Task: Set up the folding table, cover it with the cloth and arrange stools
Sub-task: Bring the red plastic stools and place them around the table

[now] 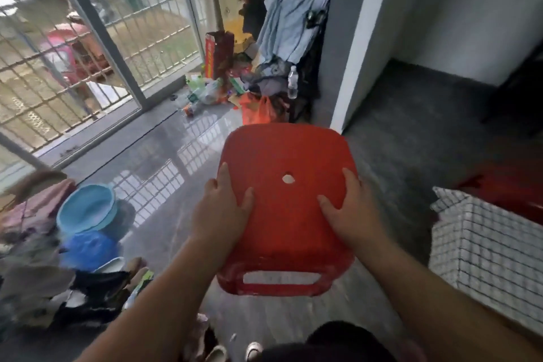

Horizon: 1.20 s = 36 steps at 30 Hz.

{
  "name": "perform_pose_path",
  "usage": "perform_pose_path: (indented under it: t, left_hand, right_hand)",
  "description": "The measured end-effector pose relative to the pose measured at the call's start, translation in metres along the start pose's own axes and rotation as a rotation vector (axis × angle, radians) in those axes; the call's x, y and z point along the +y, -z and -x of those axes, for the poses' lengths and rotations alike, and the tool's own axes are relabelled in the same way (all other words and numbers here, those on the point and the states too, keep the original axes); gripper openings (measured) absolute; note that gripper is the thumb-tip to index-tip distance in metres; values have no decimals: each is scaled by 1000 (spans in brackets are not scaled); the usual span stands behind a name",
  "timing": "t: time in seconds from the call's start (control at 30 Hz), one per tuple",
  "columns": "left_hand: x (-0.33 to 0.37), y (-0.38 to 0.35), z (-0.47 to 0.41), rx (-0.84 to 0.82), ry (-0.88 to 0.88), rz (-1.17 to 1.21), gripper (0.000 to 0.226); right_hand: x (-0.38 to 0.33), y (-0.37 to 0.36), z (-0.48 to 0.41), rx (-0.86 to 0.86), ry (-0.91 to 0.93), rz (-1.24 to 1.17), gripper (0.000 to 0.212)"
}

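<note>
red stool [286, 200] between the hands, left hand [220, 211], right hand [349, 209] clasping its seat edges

stool [286, 206] legs hidden, cloth [493, 250] cut off

The glossy grey floor [164, 156] is carrying clutter along its edges. A blue basin [88, 209] is sitting at the left edge beside a heap of clothes [35, 282]. Bottles [205, 91] and an orange bag [255, 110] are lying in the far corner. A table [499, 273] draped in a checked cloth [470, 229] is standing at the right edge
</note>
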<state>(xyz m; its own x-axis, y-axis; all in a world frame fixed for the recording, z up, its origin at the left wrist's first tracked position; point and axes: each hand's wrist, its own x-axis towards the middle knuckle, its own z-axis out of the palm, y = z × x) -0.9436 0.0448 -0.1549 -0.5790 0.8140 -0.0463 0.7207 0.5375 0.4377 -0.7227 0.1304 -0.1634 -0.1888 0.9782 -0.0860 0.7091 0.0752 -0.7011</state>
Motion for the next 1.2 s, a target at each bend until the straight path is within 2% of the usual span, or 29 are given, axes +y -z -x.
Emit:
perform_pose_path:
  t: [0.23, 0.43, 0.63, 0.8, 1.07, 1.2]
  left_hand:
    - [90, -37, -79, -115, -271, 28, 79]
    - [177, -105, -124, -199, -388, 23, 77]
    - [267, -185, -165, -281, -445, 3, 77]
    - [311, -258, -191, -411, -439, 21, 79]
    - [327, -413, -241, -694, -432, -91, 98]
    - [315, -502, -254, -792, -432, -152, 98]
  right_hand:
    - [39, 41, -41, 240, -179, -54, 78]
    - [107, 75, -96, 342, -271, -66, 79]
    - [187, 117, -162, 359, -343, -94, 78]
    - [249, 130, -205, 331, -429, -71, 78]
    - [375, 81, -271, 247, -622, -110, 85]
    - [449, 37, -299, 218, -697, -145, 85]
